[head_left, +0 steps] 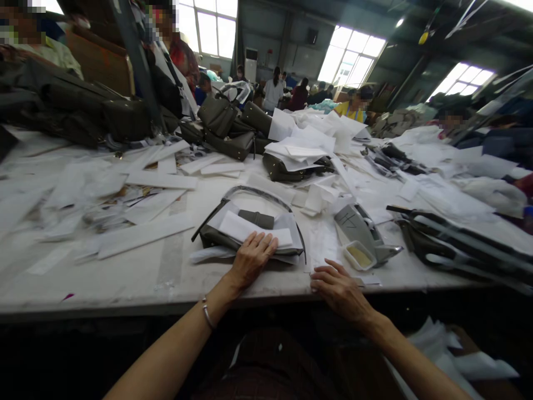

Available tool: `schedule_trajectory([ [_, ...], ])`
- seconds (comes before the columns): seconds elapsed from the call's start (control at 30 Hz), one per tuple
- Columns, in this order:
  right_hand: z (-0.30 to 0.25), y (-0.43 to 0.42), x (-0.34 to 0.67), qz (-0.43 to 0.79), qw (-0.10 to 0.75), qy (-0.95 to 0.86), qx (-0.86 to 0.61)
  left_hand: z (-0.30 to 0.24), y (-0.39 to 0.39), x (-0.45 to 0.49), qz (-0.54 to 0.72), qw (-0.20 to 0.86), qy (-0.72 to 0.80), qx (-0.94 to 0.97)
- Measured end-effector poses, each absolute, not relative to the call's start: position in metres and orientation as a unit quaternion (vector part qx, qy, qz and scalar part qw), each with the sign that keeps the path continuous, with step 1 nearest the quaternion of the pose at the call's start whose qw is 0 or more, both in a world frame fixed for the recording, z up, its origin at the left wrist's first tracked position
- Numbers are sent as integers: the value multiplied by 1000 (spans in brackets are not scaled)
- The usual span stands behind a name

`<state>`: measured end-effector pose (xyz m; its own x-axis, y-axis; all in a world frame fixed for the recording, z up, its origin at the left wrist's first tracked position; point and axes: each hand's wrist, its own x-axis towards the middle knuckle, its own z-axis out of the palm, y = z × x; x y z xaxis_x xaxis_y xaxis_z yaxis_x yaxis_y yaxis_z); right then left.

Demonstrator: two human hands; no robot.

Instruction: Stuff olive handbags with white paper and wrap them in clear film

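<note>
A dark olive handbag (213,239) lies on the table in front of me, its strap wrapped in clear film and arched over the far side. White sheets and a folded white pad (233,226) rest on top of it. My left hand (255,256) lies flat on the pad's near edge, fingers stretched out. To the right, my right hand (339,289) hovers or rests at the table's front edge, fingers apart with nothing visible in them. Its fingertips are near some clear plastic (323,250). Beyond them stands a grey device (353,225) with black marks, beside a small white dish (348,258) holding something yellow.
White strips and scraps cover the table (137,278) on the left. More dark bags (225,125) and a stack of white sheets (297,147) lie at the back. Wrapped dark bags (449,239) are on the right. Several people are around the far side.
</note>
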<state>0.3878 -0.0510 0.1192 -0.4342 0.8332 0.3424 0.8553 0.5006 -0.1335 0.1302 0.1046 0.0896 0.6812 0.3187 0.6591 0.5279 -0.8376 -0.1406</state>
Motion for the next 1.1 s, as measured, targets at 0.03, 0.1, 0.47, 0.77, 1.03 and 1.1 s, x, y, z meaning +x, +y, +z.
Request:
schedule_trajectory([
  [0.03, 123, -50, 384, -29, 198, -846, -495, 90, 105, 131, -324, 162, -236, -902],
  [0.1, 132, -48, 370, -11, 235, -834, -499, 90, 104, 131, -324, 163, -238, -901],
  [0.47, 207, -66, 211, 766, 216, -481, -369, 86, 104, 131, -318, 172, -244, -900],
  [0.77, 235, 94, 297, 319, 232, -711, -582, 86, 101, 130, -345, 147, -242, -895],
  [1.03, 189, 181, 349, 63, 135, -717, -681, 92, 101, 130, -353, 173, -248, -886],
  [1.1, 178, 190, 350, 31, 125, -702, -700, 94, 100, 130, -349, 169, -253, -886],
])
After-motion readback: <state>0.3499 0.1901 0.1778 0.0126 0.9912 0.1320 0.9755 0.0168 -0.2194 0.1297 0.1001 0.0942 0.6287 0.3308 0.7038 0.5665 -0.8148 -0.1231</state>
